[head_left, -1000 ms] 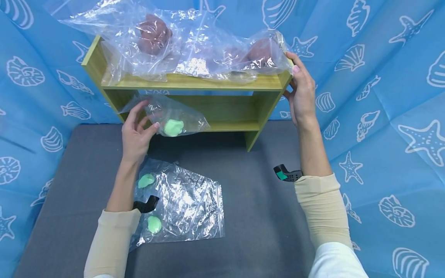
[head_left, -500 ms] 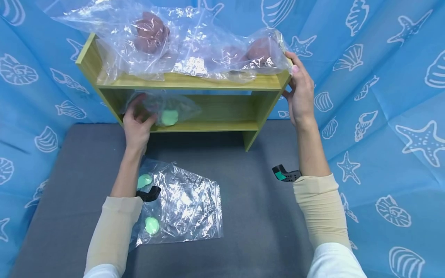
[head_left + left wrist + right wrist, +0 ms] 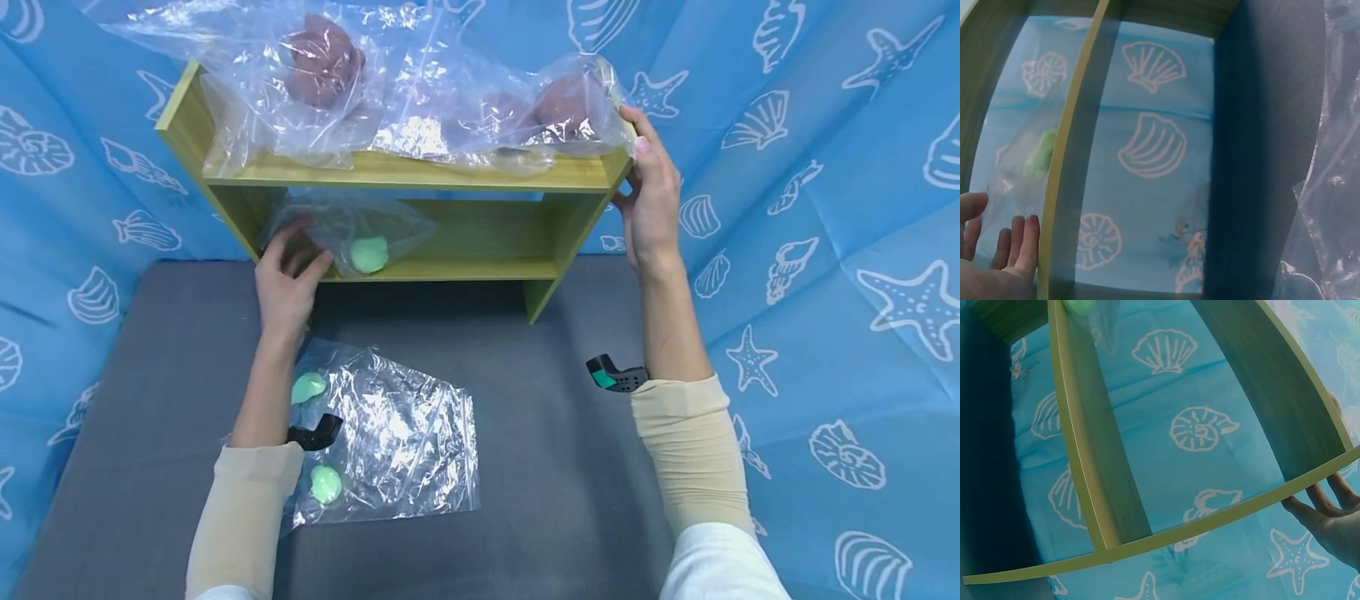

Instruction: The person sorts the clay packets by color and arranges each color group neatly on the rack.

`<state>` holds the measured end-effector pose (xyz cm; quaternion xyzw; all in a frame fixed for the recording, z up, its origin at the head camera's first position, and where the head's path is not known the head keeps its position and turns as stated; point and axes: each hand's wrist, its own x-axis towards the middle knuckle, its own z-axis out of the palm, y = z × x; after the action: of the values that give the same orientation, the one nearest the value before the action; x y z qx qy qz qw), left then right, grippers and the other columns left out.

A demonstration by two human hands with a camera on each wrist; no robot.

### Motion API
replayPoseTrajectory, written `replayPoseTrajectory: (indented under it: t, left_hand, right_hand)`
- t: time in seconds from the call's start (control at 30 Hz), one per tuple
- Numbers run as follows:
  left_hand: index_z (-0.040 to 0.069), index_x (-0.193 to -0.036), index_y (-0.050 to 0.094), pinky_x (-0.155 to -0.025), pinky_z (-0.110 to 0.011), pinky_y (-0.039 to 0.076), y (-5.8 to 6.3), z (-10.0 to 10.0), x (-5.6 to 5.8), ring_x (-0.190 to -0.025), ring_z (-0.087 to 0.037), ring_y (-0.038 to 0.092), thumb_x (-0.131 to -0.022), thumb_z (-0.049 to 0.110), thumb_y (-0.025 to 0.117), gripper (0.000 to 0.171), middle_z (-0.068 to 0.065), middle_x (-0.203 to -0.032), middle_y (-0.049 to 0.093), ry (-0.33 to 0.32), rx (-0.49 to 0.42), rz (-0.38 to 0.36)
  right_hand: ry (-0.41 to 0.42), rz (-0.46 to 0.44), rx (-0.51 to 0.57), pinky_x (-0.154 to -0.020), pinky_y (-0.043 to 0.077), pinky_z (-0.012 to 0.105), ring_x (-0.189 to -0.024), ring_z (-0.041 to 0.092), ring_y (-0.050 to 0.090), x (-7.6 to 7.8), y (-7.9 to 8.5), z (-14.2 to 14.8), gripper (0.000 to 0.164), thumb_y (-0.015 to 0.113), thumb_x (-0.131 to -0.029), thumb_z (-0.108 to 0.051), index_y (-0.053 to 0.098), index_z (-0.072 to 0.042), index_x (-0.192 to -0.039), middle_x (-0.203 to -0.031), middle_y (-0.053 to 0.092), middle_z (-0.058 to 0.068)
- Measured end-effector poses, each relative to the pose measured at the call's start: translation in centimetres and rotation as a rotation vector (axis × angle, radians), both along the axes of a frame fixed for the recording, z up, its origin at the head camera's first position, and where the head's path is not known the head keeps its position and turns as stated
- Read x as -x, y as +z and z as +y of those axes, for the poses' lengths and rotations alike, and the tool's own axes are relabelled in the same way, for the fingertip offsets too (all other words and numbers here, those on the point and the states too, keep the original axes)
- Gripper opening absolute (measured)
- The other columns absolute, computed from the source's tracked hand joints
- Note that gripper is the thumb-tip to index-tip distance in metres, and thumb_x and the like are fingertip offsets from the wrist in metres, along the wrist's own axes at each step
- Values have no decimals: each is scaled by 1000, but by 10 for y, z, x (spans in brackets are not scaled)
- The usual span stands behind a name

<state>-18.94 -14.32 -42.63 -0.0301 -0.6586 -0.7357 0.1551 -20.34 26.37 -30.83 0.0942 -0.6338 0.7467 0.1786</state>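
My left hand [image 3: 288, 279] is at the left end of the shelf's lower tier, fingers bent at the edge of a clear plastic bag. In the left wrist view, thumb and fingers stand apart beside the bag [image 3: 1013, 169]. Inside it is a light green lump [image 3: 369, 254], close over the lower board. My right hand [image 3: 652, 200] grips the upper right side panel of the yellow-green wooden shelf [image 3: 487, 271]; in the right wrist view its fingers [image 3: 1316, 503] lie against the panel's outer face.
Clear bags with brown lumps [image 3: 322, 62] lie across the shelf's top tier. On the grey table [image 3: 525, 433], another clear bag [image 3: 397, 433] with two green lumps lies in front of the shelf. A blue shell-patterned curtain [image 3: 847, 250] hangs behind and beside it.
My left hand has moved the bag with the green lump back into the lower tier, and its fingers have then shifted slightly left. The right hand keeps its place on the shelf.
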Motion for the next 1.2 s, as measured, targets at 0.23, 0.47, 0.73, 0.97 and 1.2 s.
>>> replayPoseTrajectory:
  t: [0.23, 0.47, 0.73, 0.97, 1.2]
  left_hand:
    - [7, -135, 60, -85, -23, 52, -2, -6, -11, -109, -20, 62, -91, -7, 65, 46, -11, -136, 54, -26, 33, 58]
    - [5, -135, 60, -87, -23, 52, -4, -10, -22, -109, -20, 63, -91, -6, 66, 46, -13, -136, 55, -41, 29, 52]
    - [2, -137, 57, -88, -25, 52, -10, -17, -37, -112, -30, 61, -92, -3, 66, 45, -20, -135, 52, -81, 52, 42]
    - [-6, -134, 56, -86, -23, 54, -19, -28, -53, -109, -24, 64, -92, -8, 63, 42, -26, -130, 54, -143, 43, 71]
    - [-5, -133, 58, -90, -22, 51, -36, -44, -72, -113, -25, 63, -93, -7, 63, 40, -12, -130, 60, -163, 127, 45]
  right_hand:
    - [-10, 4, -4, -80, 46, 41, -102, 25, 57, -1, -1, -1, 41, 47, -100, -31, 59, -21, -138, -129, 56, 14]
    - [-12, -1, 9, -76, 47, 39, -101, 24, 57, 0, -1, -3, 41, 46, -100, -30, 60, -21, -138, -127, 57, 14]
    - [-9, 7, 7, -73, 47, 38, -99, 24, 58, 0, -2, -5, 40, 46, -101, -30, 60, -21, -137, -125, 59, 14]
    - [-12, 9, 7, -74, 47, 37, -98, 23, 57, 0, -2, -3, 39, 46, -101, -28, 61, -21, -136, -124, 58, 14]
    - [-19, 24, 3, -74, 47, 37, -98, 23, 56, -1, -1, -2, 38, 46, -101, -28, 62, -20, -135, -122, 58, 13]
